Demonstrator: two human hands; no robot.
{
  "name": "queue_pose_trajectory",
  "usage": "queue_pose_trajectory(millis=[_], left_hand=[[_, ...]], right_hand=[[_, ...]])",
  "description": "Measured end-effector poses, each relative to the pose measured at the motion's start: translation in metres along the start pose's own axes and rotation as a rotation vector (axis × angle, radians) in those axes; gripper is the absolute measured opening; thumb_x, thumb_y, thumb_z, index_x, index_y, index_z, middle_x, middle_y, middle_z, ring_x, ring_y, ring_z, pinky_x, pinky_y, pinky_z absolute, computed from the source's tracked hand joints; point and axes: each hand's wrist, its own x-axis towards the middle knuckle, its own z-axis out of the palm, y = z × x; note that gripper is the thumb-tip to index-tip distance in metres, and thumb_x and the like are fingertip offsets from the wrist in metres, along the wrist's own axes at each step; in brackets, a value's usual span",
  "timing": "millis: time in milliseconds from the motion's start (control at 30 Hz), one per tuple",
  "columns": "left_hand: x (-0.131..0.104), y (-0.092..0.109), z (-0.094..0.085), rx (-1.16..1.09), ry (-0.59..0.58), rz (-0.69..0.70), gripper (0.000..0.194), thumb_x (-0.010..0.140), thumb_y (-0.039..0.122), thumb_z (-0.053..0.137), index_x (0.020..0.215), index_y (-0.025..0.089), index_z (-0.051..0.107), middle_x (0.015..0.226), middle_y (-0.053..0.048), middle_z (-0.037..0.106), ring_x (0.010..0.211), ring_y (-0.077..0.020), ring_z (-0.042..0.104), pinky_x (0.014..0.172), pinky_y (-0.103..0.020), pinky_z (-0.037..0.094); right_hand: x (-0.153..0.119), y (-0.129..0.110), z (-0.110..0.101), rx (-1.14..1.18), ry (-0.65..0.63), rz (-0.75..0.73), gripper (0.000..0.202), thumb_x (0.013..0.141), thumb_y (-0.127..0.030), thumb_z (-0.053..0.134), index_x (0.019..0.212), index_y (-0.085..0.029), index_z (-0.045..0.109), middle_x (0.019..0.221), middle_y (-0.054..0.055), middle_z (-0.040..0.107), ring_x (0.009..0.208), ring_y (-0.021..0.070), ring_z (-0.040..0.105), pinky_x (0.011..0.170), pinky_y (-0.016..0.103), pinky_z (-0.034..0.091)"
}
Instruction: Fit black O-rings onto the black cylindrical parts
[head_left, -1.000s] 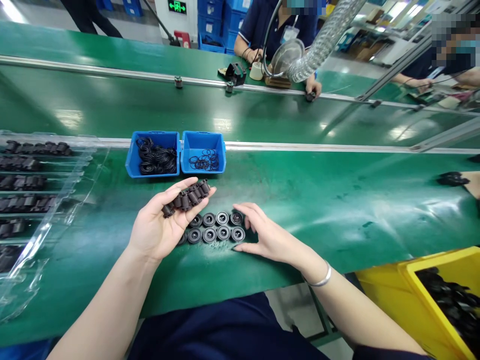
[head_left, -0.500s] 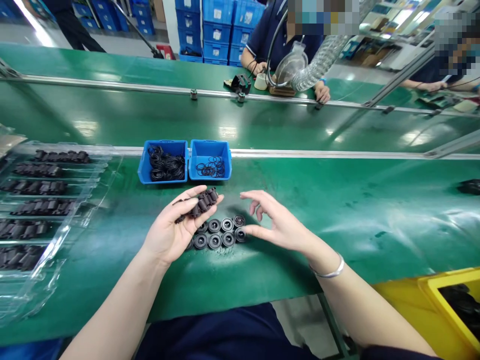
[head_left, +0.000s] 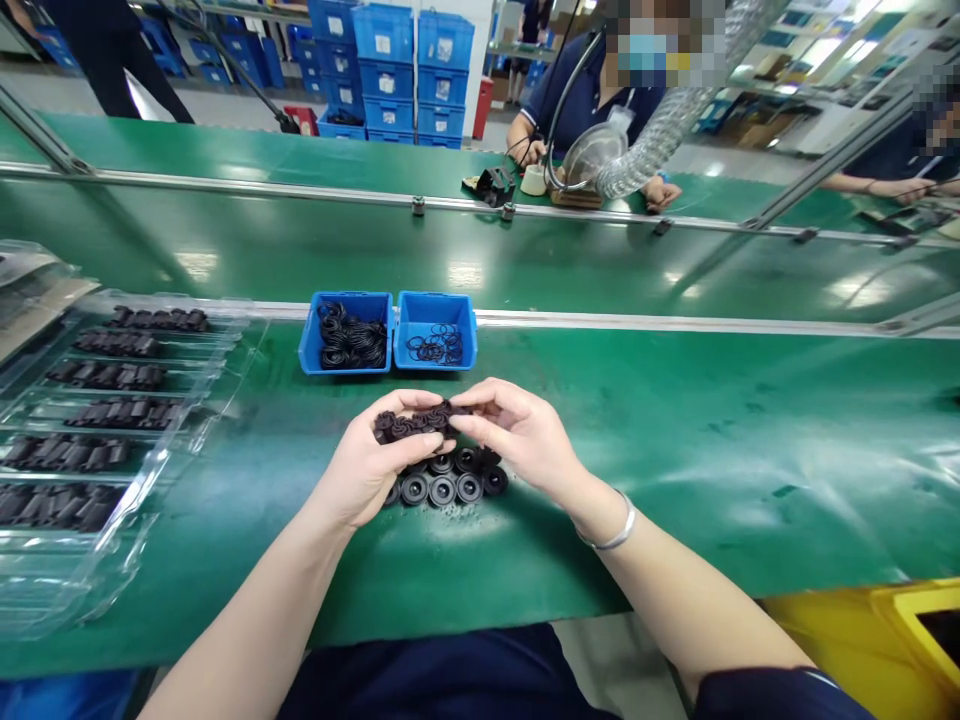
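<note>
A row of small black ribbed parts [head_left: 409,428] lies in my left hand [head_left: 360,455], whose fingers and thumb are wrapped round it. My right hand [head_left: 521,430] pinches the right end of the same row, and its fingertips hide what exactly they grip. Just below the hands, two rows of round black parts [head_left: 442,489] with ring-shaped tops stand on the green table [head_left: 570,560]. The back row is partly covered by my hands.
To the left, a clear plastic tray [head_left: 45,590] carries several rows of black parts [head_left: 67,453]. Beyond my hands are a blue bin of black rings [head_left: 352,340] and another blue bin [head_left: 472,325] with thin rings. A yellow crate [head_left: 847,640] stands at the lower right. A co-worker [head_left: 592,90] sits opposite.
My right hand has moved left and closed on the right end of the black parts. My left hand has turned the row more level. The view has shifted slightly.
</note>
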Motion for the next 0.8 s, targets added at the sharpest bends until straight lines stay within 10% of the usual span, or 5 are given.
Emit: queue_pose_trajectory(millis=[200,467,800], left_hand=[[0.002,0.003,-0.005,-0.09,-0.019,0.019,0.035,0.079,0.01,0.073,0.112,0.015,0.061,0.117,-0.014,0.071,0.119,-0.0304,0.063,0.092,-0.035,0.06],[0.003,0.0,-0.005,-0.146,0.014,0.017,0.035,0.082,0.01,0.07,0.116,0.014,0.062,0.124,-0.016,0.068,0.12,-0.0307,0.063,0.101,-0.039,0.055],[0.003,-0.001,-0.004,-0.132,0.005,0.01,0.037,0.079,0.01,0.073,0.115,0.012,0.066,0.128,-0.016,0.066,0.121,-0.0311,0.062,0.105,-0.038,0.052]], right_hand=[[-0.009,0.001,-0.014,0.388,0.058,0.112,0.017,0.089,-0.026,0.072,0.105,-0.019,0.068,0.093,0.003,0.068,0.067,0.01,0.059,0.061,0.024,0.051],[-0.062,-0.004,-0.037,-0.432,-0.16,-0.077,0.022,0.095,-0.018,0.061,0.116,-0.022,0.061,0.101,0.005,0.065,0.082,0.0154,0.061,0.079,0.033,0.053],[-0.07,0.003,-0.032,-0.603,-0.32,-0.171,0.031,0.098,-0.013,0.052,0.127,-0.021,0.052,0.114,0.01,0.062,0.104,0.0226,0.06,0.093,0.042,0.053]])
